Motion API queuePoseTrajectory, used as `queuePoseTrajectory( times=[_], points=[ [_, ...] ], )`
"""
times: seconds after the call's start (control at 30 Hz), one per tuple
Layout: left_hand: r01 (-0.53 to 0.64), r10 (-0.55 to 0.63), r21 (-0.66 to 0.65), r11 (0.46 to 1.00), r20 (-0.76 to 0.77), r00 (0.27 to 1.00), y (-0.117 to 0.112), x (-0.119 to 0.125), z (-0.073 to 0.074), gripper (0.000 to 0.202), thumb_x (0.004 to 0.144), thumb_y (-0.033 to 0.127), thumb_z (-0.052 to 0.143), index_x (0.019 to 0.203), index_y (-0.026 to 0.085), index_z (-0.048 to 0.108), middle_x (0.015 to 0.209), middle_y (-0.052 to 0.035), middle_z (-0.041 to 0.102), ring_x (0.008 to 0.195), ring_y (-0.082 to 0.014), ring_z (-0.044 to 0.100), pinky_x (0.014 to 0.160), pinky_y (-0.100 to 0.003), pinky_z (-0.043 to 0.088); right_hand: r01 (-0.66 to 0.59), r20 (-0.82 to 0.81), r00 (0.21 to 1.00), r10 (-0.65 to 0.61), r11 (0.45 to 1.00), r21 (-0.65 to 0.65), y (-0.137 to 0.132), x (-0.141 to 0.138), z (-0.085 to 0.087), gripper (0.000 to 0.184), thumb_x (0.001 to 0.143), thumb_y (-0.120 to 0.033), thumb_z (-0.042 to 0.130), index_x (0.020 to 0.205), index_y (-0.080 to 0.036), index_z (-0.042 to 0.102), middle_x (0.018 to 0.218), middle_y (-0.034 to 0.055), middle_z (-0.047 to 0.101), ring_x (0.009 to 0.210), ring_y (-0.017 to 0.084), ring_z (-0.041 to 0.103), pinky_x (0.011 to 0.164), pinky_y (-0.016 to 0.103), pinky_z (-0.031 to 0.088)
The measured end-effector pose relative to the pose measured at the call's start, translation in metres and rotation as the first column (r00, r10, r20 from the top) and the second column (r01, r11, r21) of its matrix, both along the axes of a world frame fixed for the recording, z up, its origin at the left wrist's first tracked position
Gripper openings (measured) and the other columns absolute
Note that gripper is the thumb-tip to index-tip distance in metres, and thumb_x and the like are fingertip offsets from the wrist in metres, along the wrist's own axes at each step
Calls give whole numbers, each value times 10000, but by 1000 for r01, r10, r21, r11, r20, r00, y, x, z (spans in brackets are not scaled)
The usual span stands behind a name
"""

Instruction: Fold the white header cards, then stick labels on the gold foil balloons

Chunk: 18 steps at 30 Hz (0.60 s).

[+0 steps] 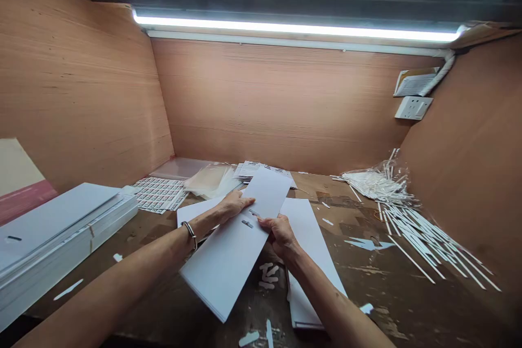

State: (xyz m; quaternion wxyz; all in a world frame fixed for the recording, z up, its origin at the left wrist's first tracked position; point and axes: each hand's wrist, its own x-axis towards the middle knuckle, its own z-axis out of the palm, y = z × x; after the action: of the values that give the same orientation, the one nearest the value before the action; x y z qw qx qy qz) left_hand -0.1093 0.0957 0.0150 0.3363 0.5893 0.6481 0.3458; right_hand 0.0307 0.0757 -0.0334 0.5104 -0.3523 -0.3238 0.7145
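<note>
A thin stack of long white sheets (232,261) with small slots lies tilted across the brown bench. My left hand (234,204), a metal bangle on its wrist, rests flat on the stack's left edge with fingers stretched out. My right hand (279,236) grips the stack's right edge, fingers curled around it. Under the stack lie more white sheets (314,239) flat on the bench.
A tall pile of white sheets (57,239) sits at the left. Printed label sheets (159,194) and clear film (207,178) lie at the back. White sticks (424,234), some in a plastic bag (377,182), spread at the right. Wooden walls enclose the bench; a wall socket (412,107) hangs right.
</note>
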Motion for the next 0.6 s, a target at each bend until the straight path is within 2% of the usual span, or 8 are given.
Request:
queuePoseTrajectory(
  times=[0.03, 0.1, 0.2, 0.33, 0.4, 0.5, 0.6],
  points=[
    [4, -4, 0, 1000, -169, 986, 3, -3, -2, 346, 692, 472, 553, 775, 137, 583, 675, -62, 654, 528, -165, 581, 454, -236, 414, -14, 22, 1000, 14, 1000, -12, 2, -5, -1, 289, 462, -79, 673, 742, -106, 607, 671, 41, 657, 571, 161, 581, 546, 286, 475],
    [1, -2, -3, 1000, -428, 904, 11, -11, -4, 381, 749, 490, 460, 860, 141, 563, 793, -87, 656, 659, -195, 608, 534, -253, 430, -19, 62, 998, 22, 999, -48, 7, -15, -3, 275, 485, -88, 670, 745, -116, 586, 635, 25, 638, 539, 150, 573, 501, 273, 476],
    [-16, 38, 43, 999, -561, 827, 28, -26, -8, 414, 756, 498, 438, 968, 154, 529, 889, -113, 641, 832, -249, 595, 658, -295, 423, -45, 131, 990, 57, 994, -95, 10, -31, -5, 218, 562, -155, 660, 742, -124, 541, 572, 2, 586, 465, 132, 547, 429, 272, 478],
    [39, 9, 51, 998, -703, 711, 53, -48, -17, 441, 791, 511, 360, 1028, 173, 514, 886, -125, 641, 872, -280, 587, 705, -342, 411, -171, 245, 950, 195, 979, -115, 7, -31, -4, 204, 646, -228, 619, 764, -119, 493, 612, 26, 577, 444, 140, 553, 370, 280, 466],
    [91, -33, 37, 995, -748, 663, 65, -56, -23, 438, 796, 518, 345, 1018, 187, 526, 871, -119, 646, 866, -285, 590, 701, -346, 412, -198, 305, 928, 213, 977, -80, 1, -17, -2, 230, 647, -238, 618, 799, -121, 491, 662, 40, 595, 466, 134, 558, 371, 260, 455],
    [160, -85, 15, 987, -794, 601, 82, -60, -32, 450, 798, 540, 330, 1007, 199, 536, 873, -115, 646, 851, -285, 590, 680, -338, 413, -233, 376, 903, 210, 972, 16, -14, 18, 5, 250, 652, -287, 617, 805, -120, 511, 663, 41, 604, 485, 119, 550, 394, 230, 432],
    [225, -128, -3, 974, -833, 539, 91, -59, -44, 456, 807, 543, 325, 997, 190, 542, 889, -123, 632, 848, -272, 579, 699, -338, 403, -192, 487, 864, 127, 977, 87, -33, 63, 15, 241, 685, -330, 583, 796, -120, 545, 634, 35, 604, 481, 114, 535, 433, 238, 426]
  ],
)
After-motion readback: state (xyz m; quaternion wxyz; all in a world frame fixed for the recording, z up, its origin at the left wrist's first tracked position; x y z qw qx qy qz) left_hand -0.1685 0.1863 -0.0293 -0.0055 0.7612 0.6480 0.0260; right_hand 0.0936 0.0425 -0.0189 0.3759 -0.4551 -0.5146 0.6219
